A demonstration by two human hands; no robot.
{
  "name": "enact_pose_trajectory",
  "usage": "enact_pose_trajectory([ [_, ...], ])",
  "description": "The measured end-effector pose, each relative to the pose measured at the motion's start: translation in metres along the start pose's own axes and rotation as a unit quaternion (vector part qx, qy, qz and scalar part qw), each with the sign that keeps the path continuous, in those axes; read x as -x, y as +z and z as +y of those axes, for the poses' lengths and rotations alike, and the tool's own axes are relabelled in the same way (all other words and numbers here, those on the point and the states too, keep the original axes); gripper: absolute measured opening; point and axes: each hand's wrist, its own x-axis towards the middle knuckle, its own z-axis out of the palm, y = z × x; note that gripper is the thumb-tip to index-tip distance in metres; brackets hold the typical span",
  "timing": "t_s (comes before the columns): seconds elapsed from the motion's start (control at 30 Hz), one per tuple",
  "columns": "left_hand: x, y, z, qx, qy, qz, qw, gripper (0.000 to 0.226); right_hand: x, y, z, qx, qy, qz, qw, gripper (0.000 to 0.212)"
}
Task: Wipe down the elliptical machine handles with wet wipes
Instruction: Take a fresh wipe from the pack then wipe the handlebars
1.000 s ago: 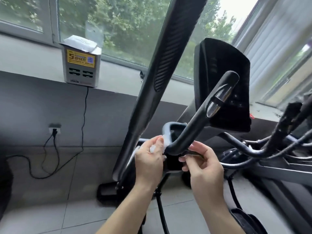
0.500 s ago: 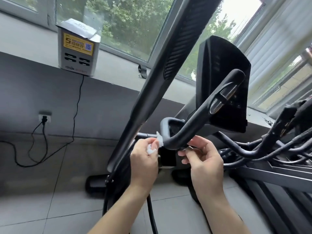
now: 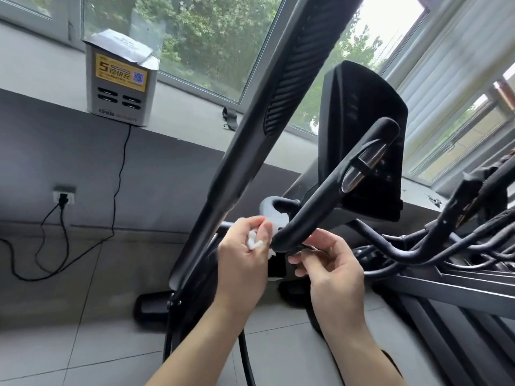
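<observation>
Wiping step: your left hand (image 3: 245, 260) pinches wet wipe (image 3: 254, 241) on handle (image 3: 320, 207) bend, mid-frame — right hand (image 3: 333, 264) grip unclear. Next, rub upward.

The left hand (image 3: 242, 257) grips a crumpled white wipe (image 3: 254, 242) and presses it against the lower bend of the black handle (image 3: 315, 215). The right hand (image 3: 331, 271) sits just under that bend, fingers curled (whether they pinch anything is unclear). Behind the handle stands the console (image 3: 362, 135). A charger box (image 3: 119, 87) rests on the sill (image 3: 36, 62), its cord (image 3: 122, 174) hanging down the wall near a socket (image 3: 64, 194).
</observation>
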Motion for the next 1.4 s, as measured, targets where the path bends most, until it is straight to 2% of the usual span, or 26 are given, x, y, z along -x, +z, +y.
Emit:
enact_pose_trajectory([
  [0.1,-0.005,0.016,0.033,-0.006,0.070,-0.043,0.997,0.009,0.000,-0.002,-0.001,-0.004,0.013,-0.002,1.000,0.028],
  [0.2,-0.011,0.015,0.033,-0.071,0.133,-0.069,0.986,0.011,0.001,-0.001,-0.003,-0.001,0.018,-0.004,1.000,0.031],
  [0.27,-0.014,0.001,0.018,-0.148,0.128,-0.058,0.979,0.009,0.001,-0.001,-0.004,0.004,0.020,-0.007,1.000,0.031],
  [0.33,-0.011,-0.012,0.007,-0.190,0.080,-0.053,0.977,0.008,0.001,-0.002,-0.005,0.006,0.022,-0.003,1.000,0.029],
  [0.43,-0.008,-0.010,0.023,-0.141,0.032,-0.054,0.988,0.010,0.002,-0.001,-0.007,0.002,0.029,-0.005,1.000,0.029],
  [0.5,-0.015,0.008,0.046,-0.091,0.058,-0.050,0.993,0.005,0.002,-0.001,-0.009,-0.003,0.038,-0.001,0.999,0.029],
  [0.6,-0.032,0.034,0.066,-0.078,0.119,-0.056,0.988,0.005,0.000,-0.003,-0.012,-0.002,0.052,0.004,0.999,0.026],
  [0.7,-0.036,0.033,0.062,-0.111,0.136,-0.090,0.980,0.006,0.001,-0.006,-0.014,0.011,0.057,0.002,0.998,0.024],
  [0.77,-0.032,0.014,0.052,-0.181,0.137,-0.108,0.968,0.007,0.001,-0.009,-0.013,0.033,0.053,0.022,0.998,0.026],
  [0.87,-0.020,-0.012,0.051,-0.246,0.137,-0.139,0.949,0.004,0.003,-0.016,-0.018,0.042,0.021,0.068,0.997,0.019],
  [0.93,-0.013,-0.013,0.065,-0.212,0.145,-0.155,0.954,0.005,0.006,-0.017,-0.029,-0.012,0.001,0.060,0.998,0.009],
  [1.07,-0.007,0.004,0.095,-0.145,0.158,-0.237,0.947,0.022,0.009,-0.021,-0.056,-0.139,-0.030,-0.001,0.990,0.025],
  [1.17,-0.015,0.011,0.109,-0.145,0.152,-0.234,0.949,0.021,-0.010,-0.029,-0.070,-0.147,-0.068,0.046,0.986,0.013],
  [1.3,-0.029,0.014,0.112,-0.154,0.132,-0.154,0.967,0.021,-0.077,-0.040,-0.090,-0.045,-0.221,0.163,0.961,0.010],
  [1.4,-0.036,0.023,0.107,-0.206,0.151,-0.135,0.957,0.020,-0.119,-0.042,-0.102,0.089,-0.323,0.179,0.925,0.012],
])
